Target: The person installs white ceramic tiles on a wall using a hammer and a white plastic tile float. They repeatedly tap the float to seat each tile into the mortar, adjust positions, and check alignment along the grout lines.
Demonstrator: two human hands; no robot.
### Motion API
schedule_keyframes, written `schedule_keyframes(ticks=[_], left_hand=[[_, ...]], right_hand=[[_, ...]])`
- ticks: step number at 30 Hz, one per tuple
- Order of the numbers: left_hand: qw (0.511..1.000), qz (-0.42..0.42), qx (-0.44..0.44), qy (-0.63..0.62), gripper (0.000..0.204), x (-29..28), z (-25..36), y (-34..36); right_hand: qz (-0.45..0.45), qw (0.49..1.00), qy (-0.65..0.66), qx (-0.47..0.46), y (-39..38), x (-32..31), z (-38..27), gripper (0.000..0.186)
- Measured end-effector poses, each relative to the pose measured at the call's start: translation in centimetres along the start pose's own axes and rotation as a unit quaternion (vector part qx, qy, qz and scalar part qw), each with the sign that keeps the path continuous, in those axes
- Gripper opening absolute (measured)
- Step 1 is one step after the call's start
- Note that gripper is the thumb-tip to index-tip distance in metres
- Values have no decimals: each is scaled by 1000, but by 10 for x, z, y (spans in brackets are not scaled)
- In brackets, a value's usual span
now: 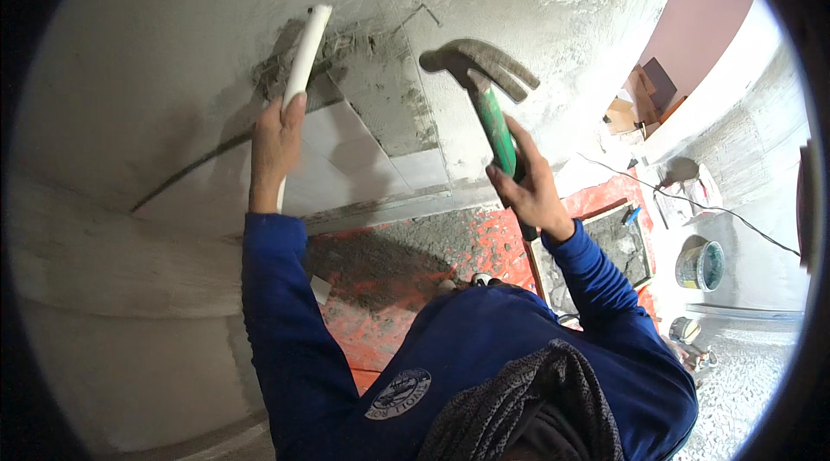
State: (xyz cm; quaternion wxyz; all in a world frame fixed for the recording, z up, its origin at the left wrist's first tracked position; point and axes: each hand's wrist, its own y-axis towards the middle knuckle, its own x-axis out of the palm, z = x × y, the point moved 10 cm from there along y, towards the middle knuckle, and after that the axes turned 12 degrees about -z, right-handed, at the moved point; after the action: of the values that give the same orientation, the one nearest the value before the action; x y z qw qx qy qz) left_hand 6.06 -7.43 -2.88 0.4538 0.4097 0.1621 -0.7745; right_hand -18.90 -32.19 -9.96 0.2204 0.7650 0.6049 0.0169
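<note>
The right hand [534, 184] is closed around the lower part of the hammer [493, 122], fingers along one side of the green handle and thumb on the other; the dark butt sticks out below the grip. The metal head is uppermost, its striking face turned to the left and its split claw to the right. To the left of the hammer, well apart from it, the left hand [277, 139] grips the pipe [306, 53], a white one that runs nearly upright and leans a little toward the hammer at its top; a short length shows below the fist. Whether the pipe touches the wall [553, 3] beyond, I cannot tell. Also left of the hammer, behind the pipe, is a rough, dark broken patch [341, 48] in the wall, and a dark groove [194, 169] slants down and left from there. Pale tiles [339, 134] sit low on the wall, left of the hammer's handle. Below the hammer spreads a red sheet [494, 245], with grey rubble [393, 245] strewn over it to the left. Below and right of the hammer is a shallow tray [647, 255] of grey material; farther right are a bucket [711, 265] and a thin cable [724, 208].
</note>
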Motion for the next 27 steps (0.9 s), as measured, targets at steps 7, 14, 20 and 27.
schedule_keyframes(ticks=[7,14,20,27], left_hand=[[990,-38,39,131,53,8,-4,31],[962,-35,60,266,50,-7,16,38],[943,-47,91,318,47,-12,33,38],[928,-46,97,357,46,-10,30,39]], right_hand=[[-26,999,-4,34,44,5,-54,66],[50,940,-180,-286,87,14,-144,61],[-17,942,-272,-196,127,45,-90,72],[25,975,-178,-131,125,38,-81,72]])
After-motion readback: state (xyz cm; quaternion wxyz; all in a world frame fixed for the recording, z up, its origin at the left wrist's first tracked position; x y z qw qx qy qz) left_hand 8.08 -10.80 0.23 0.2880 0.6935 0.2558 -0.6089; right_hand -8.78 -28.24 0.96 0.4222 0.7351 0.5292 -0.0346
